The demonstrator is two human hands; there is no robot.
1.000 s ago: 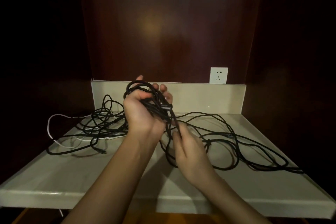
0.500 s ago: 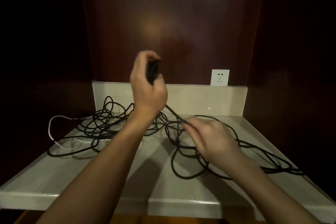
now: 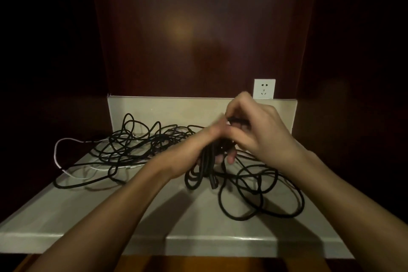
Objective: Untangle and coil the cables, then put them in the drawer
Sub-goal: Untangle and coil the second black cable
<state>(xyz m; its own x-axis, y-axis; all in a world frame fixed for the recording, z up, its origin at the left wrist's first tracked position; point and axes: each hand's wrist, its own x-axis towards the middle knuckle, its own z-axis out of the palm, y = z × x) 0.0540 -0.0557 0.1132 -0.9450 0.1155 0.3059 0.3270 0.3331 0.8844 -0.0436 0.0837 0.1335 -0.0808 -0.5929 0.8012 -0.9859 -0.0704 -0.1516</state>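
The pale counter is seen nearest, with its front edge at the bottom. Two bare arms are stretched over it from the near side.

A little further in, big loose loops of black cable are spread on the counter's right half, below the hands.

Above those loops, the left hand is curled around a bunch of black cable strands, which hang down from it to the counter. The hand is blurred, so its fingers cannot be told apart well. The right hand is held just beside the left one, touching it. A dark cable end is pinched between its bent fingers and thumb.

To the left and further back, a tangled pile of black cable is lying on the counter. A thin white cable is mixed into it and loops out over the left side.

At the very back, a white wall socket is set in the dark wood wall, just above the counter's raised back edge.
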